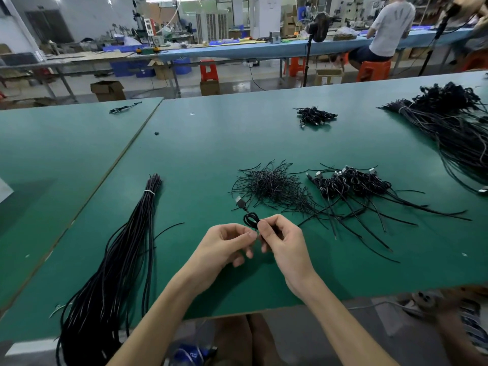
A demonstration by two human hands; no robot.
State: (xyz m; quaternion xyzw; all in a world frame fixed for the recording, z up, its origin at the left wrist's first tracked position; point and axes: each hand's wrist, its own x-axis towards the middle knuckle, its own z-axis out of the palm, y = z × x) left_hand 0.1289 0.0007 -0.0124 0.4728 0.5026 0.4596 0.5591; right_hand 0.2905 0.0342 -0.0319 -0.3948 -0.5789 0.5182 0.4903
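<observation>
**Fingers.** The fingers of the right hand are curled, with thumb and forefinger pinching the near end of a small coil. The left hand is also curled, its thumb tip pressed to the same spot from the left. What lies between the two pinches is hidden.

**Item held.** A short black USB cable, wound into a small oval loop, is held just over the flat green bench, centre front.

**Handling.** The step appears to be binding the coil. The right pinch should stay firm on the crossed turns so the loop cannot spring open. The left hand can then draw the wrap tight at the waist.

**Orientation.** The loop's long axis runs away from the person. The silver rectangular plug leads, pointing away and slightly left.

**Nearby.**
- A loose heap of short thin black wire ties lies just beyond.
- A pile of finished coiled black cables lies to the right.
- A long tied bundle of black cord lies to the left.
</observation>
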